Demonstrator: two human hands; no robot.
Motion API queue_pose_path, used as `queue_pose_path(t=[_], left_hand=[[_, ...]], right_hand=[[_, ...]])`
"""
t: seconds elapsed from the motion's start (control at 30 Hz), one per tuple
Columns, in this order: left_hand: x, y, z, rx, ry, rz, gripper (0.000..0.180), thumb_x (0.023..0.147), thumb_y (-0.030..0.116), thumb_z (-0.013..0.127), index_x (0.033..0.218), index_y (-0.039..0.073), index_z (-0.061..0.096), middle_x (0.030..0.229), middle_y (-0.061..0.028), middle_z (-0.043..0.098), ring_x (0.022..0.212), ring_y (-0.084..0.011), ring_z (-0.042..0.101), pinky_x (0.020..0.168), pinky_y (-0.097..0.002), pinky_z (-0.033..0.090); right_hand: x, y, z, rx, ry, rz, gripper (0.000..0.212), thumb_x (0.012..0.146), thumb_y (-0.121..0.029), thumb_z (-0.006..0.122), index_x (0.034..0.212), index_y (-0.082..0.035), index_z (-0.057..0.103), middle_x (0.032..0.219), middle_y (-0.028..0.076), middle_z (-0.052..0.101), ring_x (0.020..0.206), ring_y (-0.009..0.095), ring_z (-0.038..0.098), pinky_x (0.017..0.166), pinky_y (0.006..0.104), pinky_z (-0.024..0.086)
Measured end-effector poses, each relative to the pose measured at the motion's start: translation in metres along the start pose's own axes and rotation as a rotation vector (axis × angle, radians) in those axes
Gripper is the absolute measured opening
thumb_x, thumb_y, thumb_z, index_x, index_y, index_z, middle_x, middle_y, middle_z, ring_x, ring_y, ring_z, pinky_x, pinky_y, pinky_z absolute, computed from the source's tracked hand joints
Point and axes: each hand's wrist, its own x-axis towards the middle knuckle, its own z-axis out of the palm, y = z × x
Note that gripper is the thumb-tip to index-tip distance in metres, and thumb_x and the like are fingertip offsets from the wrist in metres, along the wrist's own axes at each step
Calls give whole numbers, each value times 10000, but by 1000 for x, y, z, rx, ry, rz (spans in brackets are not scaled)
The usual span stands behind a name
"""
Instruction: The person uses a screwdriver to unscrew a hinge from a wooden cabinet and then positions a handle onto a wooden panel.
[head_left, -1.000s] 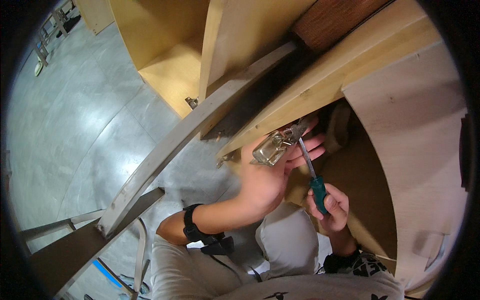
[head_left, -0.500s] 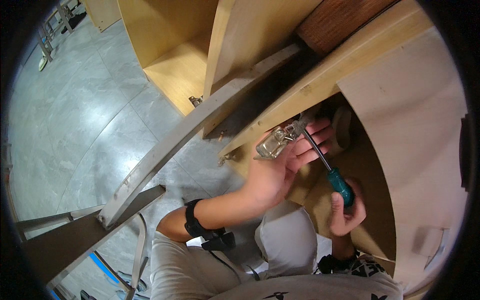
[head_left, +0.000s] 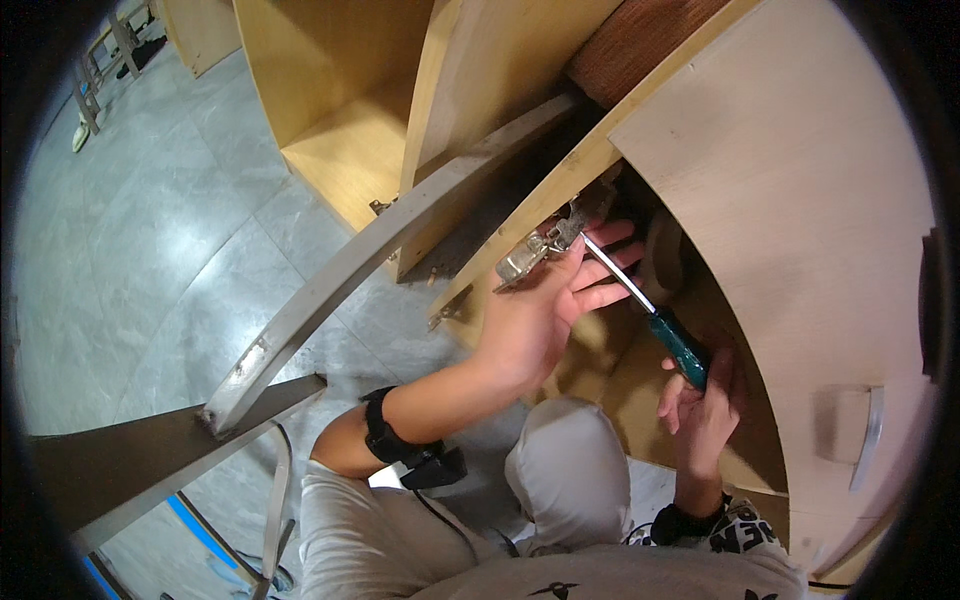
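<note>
At twelve o'clock from knee [head_left: 568, 460], metal hinge [head_left: 527, 258] beside wooden panel [head_left: 570, 182]; left hand [head_left: 535, 315] beneath, fingers spread, can't tell from here if gripping; right hand [head_left: 703, 408], two o'clock, holding green-handled screwdriver [head_left: 680, 347], tip at hinge.

Your bare left forearm [head_left: 425, 408] is slanting up and rightward from the lower left, and your bare left grip [head_left: 540, 312] is stretching its fingers [head_left: 600, 297] out to the right, spread apart. Your bare right forearm [head_left: 698, 490] is rising steeply at the lower right, while your bare right grip [head_left: 707, 410] is curling its fingers inward, sitting lower than the left.
</note>
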Motion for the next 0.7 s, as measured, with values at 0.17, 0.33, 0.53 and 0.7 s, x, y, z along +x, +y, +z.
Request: queue_pose_path(t=[0.17, 0.33, 0.53, 0.7], left_hand=[[3, -3, -5, -11, 23, 11, 185, 949, 87, 468, 1092, 15, 559, 1099, -161, 609, 1001, -328, 615, 801, -474, 540], [3, -4, -6, 24, 25, 33, 237, 930, 122, 523, 1124, -14, 523, 1134, -214, 575, 995, -350, 607, 796, -479, 548], [5, -4, -7, 57, 36, -16, 190, 934, 132, 514, 1070, 5, 553, 1092, -182, 601, 968, -323, 625, 760, -457, 554], [7, 4, -5, 181, 33, -61, 188, 923, 138, 530, 1039, -9, 548, 1062, -181, 605, 924, -309, 637, 737, -416, 557]], right_hand=[[1, 11, -5, -396, -190, -207, 435, 933, -231, 517, 1257, 15, 362, 950, 157, 581, 539, 126, 514, 432, 202, 376], [-2, 14, -3, -463, -32, -264, 423, 959, -276, 466, 1255, 9, 369, 916, 126, 577, 480, 109, 494, 373, 183, 329], [-6, -4, 6, -239, -67, 42, 382, 959, -273, 473, 1206, 13, 422, 905, 103, 573, 540, 98, 516, 410, 198, 363], [1, 6, 7, -511, -110, -121, 486, 869, -108, 635, 1279, 26, 411, 939, 51, 548, 729, 77, 505, 664, 206, 445]])
